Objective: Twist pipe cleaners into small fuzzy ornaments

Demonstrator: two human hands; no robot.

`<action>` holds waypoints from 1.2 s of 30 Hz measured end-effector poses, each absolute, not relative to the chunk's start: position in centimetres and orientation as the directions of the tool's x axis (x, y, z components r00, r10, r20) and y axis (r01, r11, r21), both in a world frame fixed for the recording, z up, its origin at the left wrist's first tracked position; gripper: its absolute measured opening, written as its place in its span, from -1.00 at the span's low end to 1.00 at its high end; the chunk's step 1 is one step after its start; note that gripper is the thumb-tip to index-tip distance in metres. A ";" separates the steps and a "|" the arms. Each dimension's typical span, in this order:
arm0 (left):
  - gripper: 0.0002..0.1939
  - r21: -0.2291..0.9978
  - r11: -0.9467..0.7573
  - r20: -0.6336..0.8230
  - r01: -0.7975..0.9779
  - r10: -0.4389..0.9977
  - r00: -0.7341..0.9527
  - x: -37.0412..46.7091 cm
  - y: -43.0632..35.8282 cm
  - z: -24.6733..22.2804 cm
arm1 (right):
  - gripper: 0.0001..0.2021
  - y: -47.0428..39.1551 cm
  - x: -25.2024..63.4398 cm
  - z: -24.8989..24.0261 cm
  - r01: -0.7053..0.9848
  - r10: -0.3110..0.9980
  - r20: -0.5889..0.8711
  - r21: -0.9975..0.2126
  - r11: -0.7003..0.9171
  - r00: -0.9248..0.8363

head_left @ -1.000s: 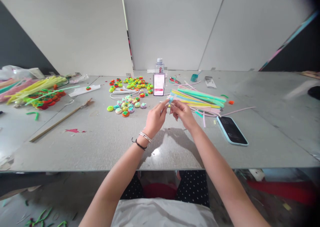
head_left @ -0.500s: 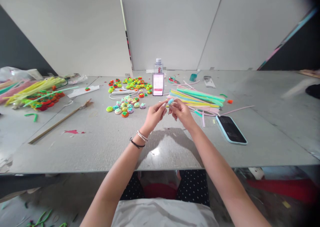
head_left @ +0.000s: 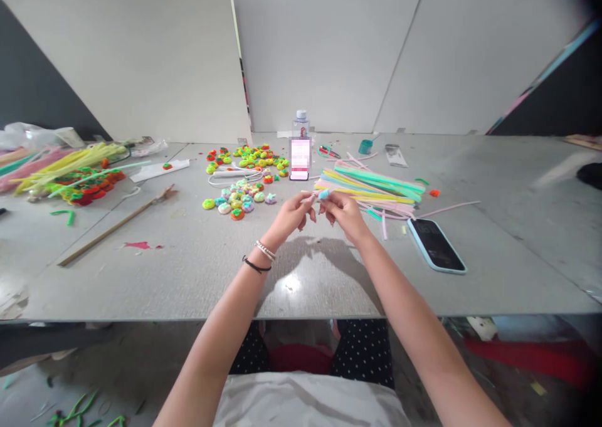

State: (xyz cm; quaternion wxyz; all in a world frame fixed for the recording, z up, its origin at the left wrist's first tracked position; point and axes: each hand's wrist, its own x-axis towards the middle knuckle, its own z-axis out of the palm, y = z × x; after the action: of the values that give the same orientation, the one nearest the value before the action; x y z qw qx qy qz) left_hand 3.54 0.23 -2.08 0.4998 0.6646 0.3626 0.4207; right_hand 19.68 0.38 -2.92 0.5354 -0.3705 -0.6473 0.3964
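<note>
A small light blue fuzzy coil, apparently wound pipe cleaner [head_left: 324, 194], sits at the fingertips of my right hand [head_left: 347, 215], closed in a pinch on it. My left hand [head_left: 292, 214] is just left of it, thumb and forefinger pinched together. Something pale shows at those fingertips, too small to make out. Both hands are above the table, in front of the upright phone [head_left: 300, 157]. Right behind my right hand lies a bundle of pastel pipe cleaners [head_left: 376, 185]. Left of my left hand is a group of small pastel fuzzy pieces [head_left: 237, 198].
Red, yellow and green pieces [head_left: 261, 156] lie farther back, near a white corded tool [head_left: 235, 173]. A dark-screened phone [head_left: 436, 245] lies at right. A wooden stick [head_left: 113, 229] and more pipe cleaners [head_left: 61, 163] are at left. A bottle [head_left: 301, 125] stands behind the upright phone.
My fingers have shifted slightly around the blue coil, and the left fingertips now sit a little lower beside it. The whole view has moved a little.
</note>
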 end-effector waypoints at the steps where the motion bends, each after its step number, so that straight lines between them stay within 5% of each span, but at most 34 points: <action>1: -0.59 0.948 -0.285 0.229 0.143 0.920 0.318 3.7 0.3 -2.3 | -0.70 0.4 19.6 -3.0 0.062 0.914 0.384 -0.917 0.394 -0.134; 6: -0.65 0.533 -0.569 0.575 0.627 0.787 0.224 3.9 -0.3 -2.9 | -0.66 0.5 19.4 -3.3 0.033 0.950 0.303 -0.951 0.306 -0.069; 8: -0.65 0.369 -0.583 0.621 0.724 0.734 0.274 3.8 -0.6 -3.0 | -0.66 0.5 19.3 -3.3 0.000 0.951 0.303 -0.953 0.304 -0.065; 11: -0.64 0.288 -0.560 0.626 0.777 0.724 0.290 3.8 -0.6 -3.3 | -0.67 0.5 19.4 -3.3 -0.020 0.944 0.320 -0.947 0.320 -0.080; 27: -0.65 0.609 -0.556 0.594 0.566 0.792 0.139 4.8 -0.4 -3.7 | -0.57 0.3 19.0 -2.9 0.028 0.927 0.372 -0.927 0.373 -0.053; 36: -0.62 0.882 -0.444 0.431 0.155 0.896 0.109 5.4 0.6 -4.2 | -0.60 0.4 19.3 -2.9 0.017 0.911 0.404 -0.913 0.407 -0.086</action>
State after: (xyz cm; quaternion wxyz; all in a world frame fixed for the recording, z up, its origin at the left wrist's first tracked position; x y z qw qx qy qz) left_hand 5.39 0.61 -4.23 0.3456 0.6597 0.3982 0.5355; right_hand 19.27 0.35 -2.91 0.5636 -0.3732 -0.6212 0.3964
